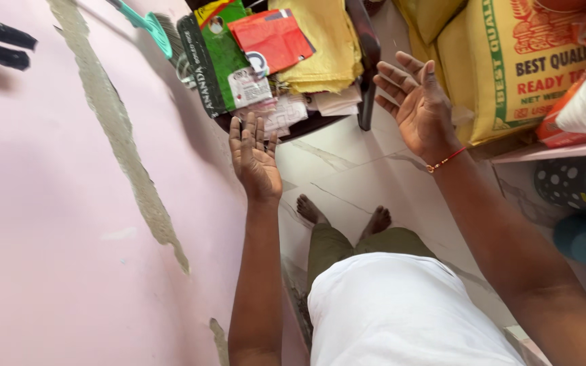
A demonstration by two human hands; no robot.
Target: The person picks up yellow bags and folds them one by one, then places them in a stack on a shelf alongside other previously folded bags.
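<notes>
Both of my hands are raised with spread fingers, gripping nothing. My left hand (255,159) is lifted palm up close beside the pink wall (49,203), where a grey streak of bare plaster runs down. Just beyond its fingertips lies a dark surface (367,47) piled with a green packet (220,57), a red packet (272,37), folded yellow cloth (327,47) and some papers (none of them touched). My right hand (418,108), a red thread at the wrist, hovers unclenched, palm turned inward, beside a big yellow sack (517,68) that leans just past it on the outer side. Below and between my hands, my bare feet stand on the white marble floor (347,163).
</notes>
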